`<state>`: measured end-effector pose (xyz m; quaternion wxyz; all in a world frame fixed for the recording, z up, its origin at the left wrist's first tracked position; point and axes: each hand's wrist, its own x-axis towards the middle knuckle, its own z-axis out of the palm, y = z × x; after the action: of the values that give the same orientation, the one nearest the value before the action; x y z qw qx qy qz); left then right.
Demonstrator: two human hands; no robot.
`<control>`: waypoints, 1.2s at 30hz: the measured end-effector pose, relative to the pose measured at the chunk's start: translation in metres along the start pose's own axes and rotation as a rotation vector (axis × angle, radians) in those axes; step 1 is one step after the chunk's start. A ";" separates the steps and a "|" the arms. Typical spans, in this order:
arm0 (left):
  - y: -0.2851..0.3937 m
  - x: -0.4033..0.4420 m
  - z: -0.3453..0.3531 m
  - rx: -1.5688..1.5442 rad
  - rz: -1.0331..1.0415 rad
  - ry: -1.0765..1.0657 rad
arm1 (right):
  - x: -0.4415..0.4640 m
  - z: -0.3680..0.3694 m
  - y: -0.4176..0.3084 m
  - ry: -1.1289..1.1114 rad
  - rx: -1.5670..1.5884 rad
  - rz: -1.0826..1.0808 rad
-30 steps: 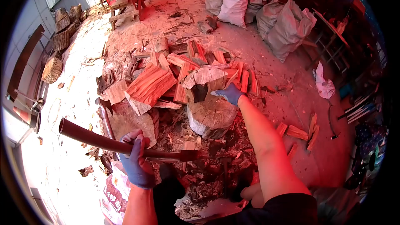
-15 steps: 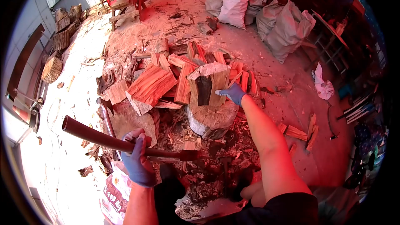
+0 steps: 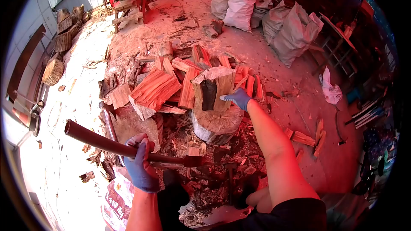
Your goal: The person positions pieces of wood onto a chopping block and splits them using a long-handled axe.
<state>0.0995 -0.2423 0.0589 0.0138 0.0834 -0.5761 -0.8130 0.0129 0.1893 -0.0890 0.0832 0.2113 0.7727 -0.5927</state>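
Observation:
In my left hand (image 3: 143, 162), gloved in blue-grey, the fingers are wrapped round the brown, pipe-like handle of an axe (image 3: 96, 141). The handle slants across in front of me, and a dark collar shows near its right end; the head is hard to make out against the debris. My right hand (image 3: 239, 98), gloved too, reaches forward with fingers stretched out, the tips against the right side of a split log (image 3: 223, 86). That log stands upright on a chopping block (image 3: 216, 124), with a dark patch on its near face.
Split firewood (image 3: 155, 86) is heaped behind and left of the block. Wood chips and bark cover the ground by my feet. Several filled sacks (image 3: 242, 4) stand at the back right. Round logs (image 3: 54, 70) line the left wall, and loose sticks (image 3: 304, 138) lie to the right.
The view has shifted very slightly. My right hand stays at the log's side with its fingers a little lower; the log and the axe in my left hand hold nearly the same position.

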 end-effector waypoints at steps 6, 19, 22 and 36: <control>-0.001 -0.001 -0.002 -0.001 0.008 -0.015 | -0.006 0.000 0.002 -0.011 0.044 -0.065; 0.010 -0.021 0.005 0.025 0.010 -0.024 | -0.037 0.025 0.055 0.282 0.470 -0.341; 0.011 -0.031 0.009 0.041 0.126 -0.048 | -0.097 0.076 0.103 0.479 1.022 0.051; 0.042 -0.228 -0.026 -0.109 0.247 -0.932 | -0.376 0.294 0.028 -0.520 1.562 -0.314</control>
<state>0.3248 -0.2539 0.1168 -0.1449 -0.3598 -0.4831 -0.7850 0.3259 -0.1700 -0.0541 0.0050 -0.0452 0.1164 -0.9922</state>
